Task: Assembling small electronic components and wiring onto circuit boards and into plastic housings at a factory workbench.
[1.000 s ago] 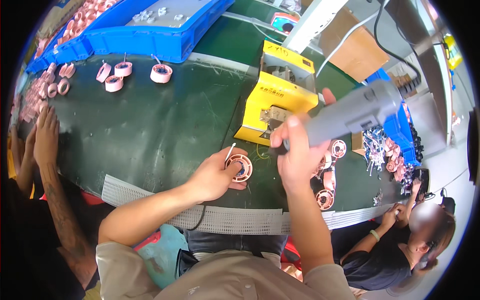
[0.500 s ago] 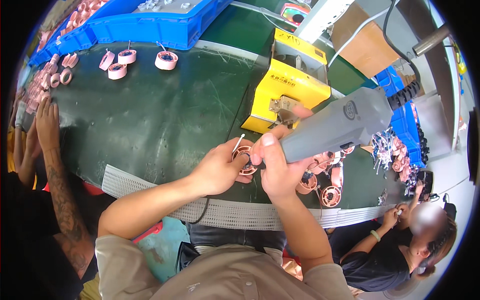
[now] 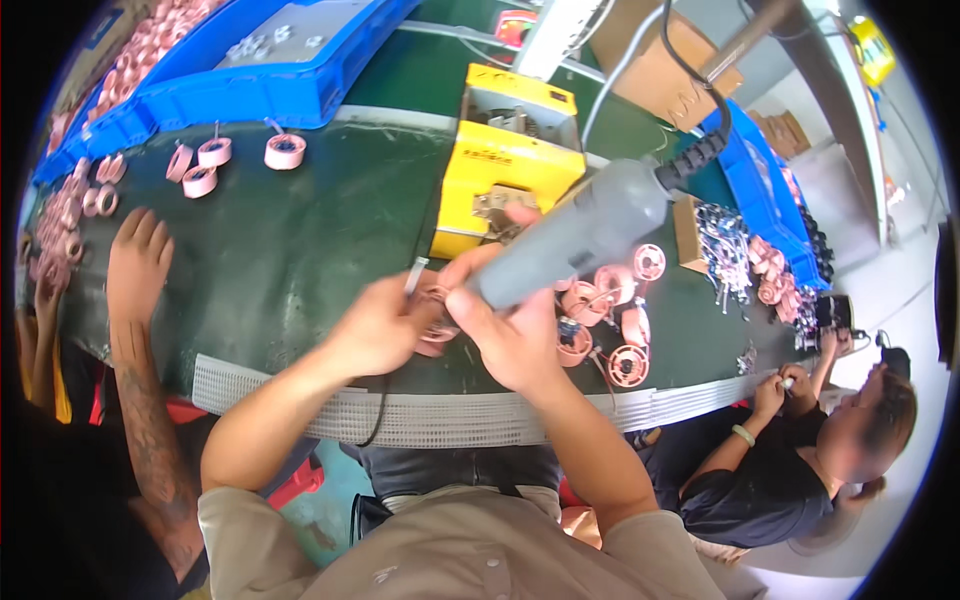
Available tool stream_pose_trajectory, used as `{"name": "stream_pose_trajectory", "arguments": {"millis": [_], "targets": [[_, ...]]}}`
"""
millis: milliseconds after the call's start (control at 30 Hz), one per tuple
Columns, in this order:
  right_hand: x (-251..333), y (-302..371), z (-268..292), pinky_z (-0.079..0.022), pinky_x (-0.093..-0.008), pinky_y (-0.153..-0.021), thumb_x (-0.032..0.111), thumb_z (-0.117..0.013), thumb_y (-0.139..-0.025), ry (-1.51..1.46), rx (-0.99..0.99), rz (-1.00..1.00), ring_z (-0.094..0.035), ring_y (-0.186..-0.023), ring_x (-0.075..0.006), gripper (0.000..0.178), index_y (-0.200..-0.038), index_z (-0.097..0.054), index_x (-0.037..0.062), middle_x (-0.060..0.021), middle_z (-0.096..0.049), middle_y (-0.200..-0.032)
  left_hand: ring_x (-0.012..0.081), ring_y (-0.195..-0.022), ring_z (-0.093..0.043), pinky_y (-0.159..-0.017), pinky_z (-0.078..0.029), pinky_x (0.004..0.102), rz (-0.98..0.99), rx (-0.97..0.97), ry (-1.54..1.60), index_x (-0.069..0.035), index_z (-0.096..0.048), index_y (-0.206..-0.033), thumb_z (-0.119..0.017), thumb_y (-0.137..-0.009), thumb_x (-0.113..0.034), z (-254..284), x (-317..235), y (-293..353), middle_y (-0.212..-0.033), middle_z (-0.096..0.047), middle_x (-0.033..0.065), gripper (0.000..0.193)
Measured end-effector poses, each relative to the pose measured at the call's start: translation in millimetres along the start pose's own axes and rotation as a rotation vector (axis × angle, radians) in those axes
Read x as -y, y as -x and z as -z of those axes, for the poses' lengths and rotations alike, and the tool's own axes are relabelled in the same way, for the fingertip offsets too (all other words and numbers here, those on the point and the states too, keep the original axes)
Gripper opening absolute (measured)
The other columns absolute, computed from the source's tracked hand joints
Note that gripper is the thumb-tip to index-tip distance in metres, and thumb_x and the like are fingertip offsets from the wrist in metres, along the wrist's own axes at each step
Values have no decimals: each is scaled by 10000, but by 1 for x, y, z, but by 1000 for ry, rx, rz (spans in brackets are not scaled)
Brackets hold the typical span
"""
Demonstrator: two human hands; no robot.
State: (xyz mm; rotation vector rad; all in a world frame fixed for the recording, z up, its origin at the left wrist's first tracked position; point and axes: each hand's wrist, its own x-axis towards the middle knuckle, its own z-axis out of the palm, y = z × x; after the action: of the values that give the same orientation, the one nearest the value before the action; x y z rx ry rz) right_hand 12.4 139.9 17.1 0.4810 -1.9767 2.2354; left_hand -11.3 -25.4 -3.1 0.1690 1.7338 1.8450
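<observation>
Over the table, my left hand (image 3: 372, 325) is closed round a round pink plastic housing (image 3: 434, 346) with a short white wire end sticking up from it. My right hand (image 3: 518, 340) wraps the front end of a thick grey electric screwdriver (image 3: 575, 235), tilted with its cable end up and to the right. Both hands meet at the pink housing, and the fingers hide the screwdriver's tip. Just beyond them stands a yellow screw feeder (image 3: 455, 205). Several pink wired housings (image 3: 628, 365) lie right of my right hand.
Blue bins (image 3: 240, 95) stand far left, with several pink housings (image 3: 285, 152) in front. A co-worker's hand (image 3: 140, 265) rests at the left. Wire bundles (image 3: 722, 250) and another blue bin (image 3: 765, 190) lie to the right. A white perforated strip (image 3: 450, 418) lines the near edge.
The view has shifted, so the feeder and my hands sit further left in it. Both hands keep their hold. The left co-worker's hand has moved away from the pink pile.
</observation>
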Motion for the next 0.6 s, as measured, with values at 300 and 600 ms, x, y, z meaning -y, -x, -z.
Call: {"name": "stream_pose_trajectory", "arguments": {"millis": [300, 600], "targets": [[26, 99, 68, -461, -396, -734, 172, -833, -726, 1476, -142, 120, -565, -913, -278, 259, -902, -667, 77, -76, -613, -974, 420, -950, -688, -809, -536, 463, -503, -1288, -1163, -13, -461, -1403, -744, -869, -338, 100, -22, 25, -1157, -665, 267, 687], [24, 84, 21, -506, -362, -742, 76, -863, -703, 688, -70, 266, -620, -861, -267, 230, -850, -686, 56, -79, -658, -944, 122, -970, -626, -831, -558, 301, 28, 555, 138, -12, -550, -1311, -448, -1063, -440, -16, 5, 9, -1097, -641, 74, 505]]}}
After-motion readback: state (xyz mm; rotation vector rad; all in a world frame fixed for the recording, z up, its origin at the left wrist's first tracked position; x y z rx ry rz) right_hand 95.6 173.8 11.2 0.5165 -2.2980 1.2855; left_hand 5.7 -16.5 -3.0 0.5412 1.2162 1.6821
